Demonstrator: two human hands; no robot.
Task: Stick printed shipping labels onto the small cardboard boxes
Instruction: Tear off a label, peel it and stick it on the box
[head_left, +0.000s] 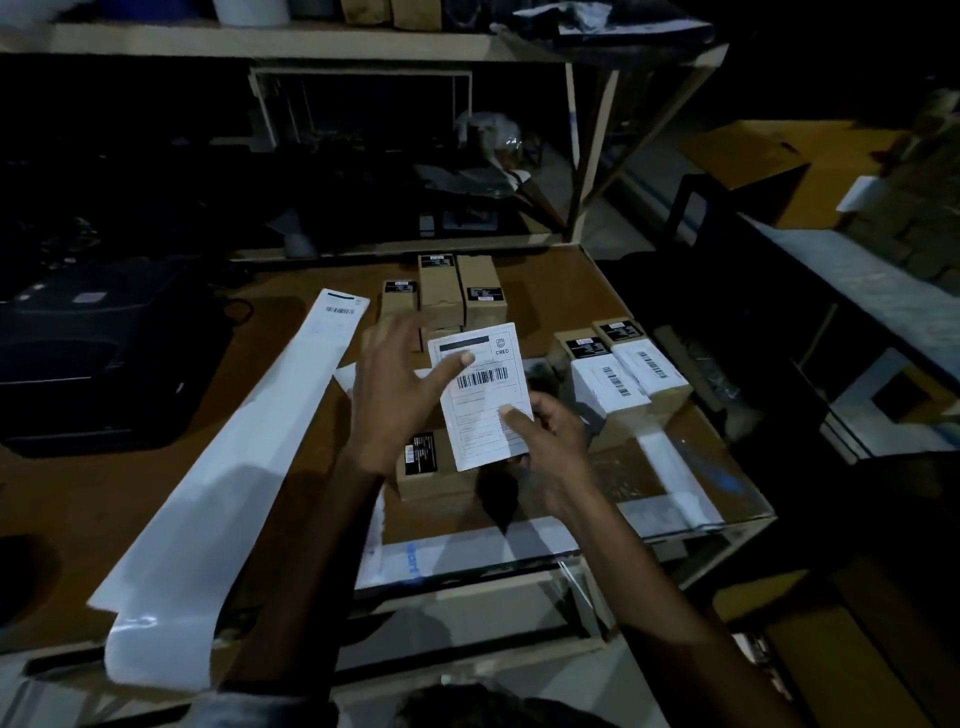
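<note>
The shipping label (482, 395) between both hands hides most of the box (434, 467) beneath; its small print is unreadable.

The label (480, 395) is white with a black bar and striped barcode. Behind it, tan boxes (440, 288) carry black stickers. Left of it, the backing strip (228, 467) is plain white.

We see a white label (480, 395) with a barcode and "CRED" mark held tilted above a brown box (434, 467) that bears a black sticker; three upright brown boxes (457, 291) stand behind it; two boxes (623, 374) to the right already carry white barcode labels; a long white backing strip (234, 467) trails leftward off the table edge.
</note>
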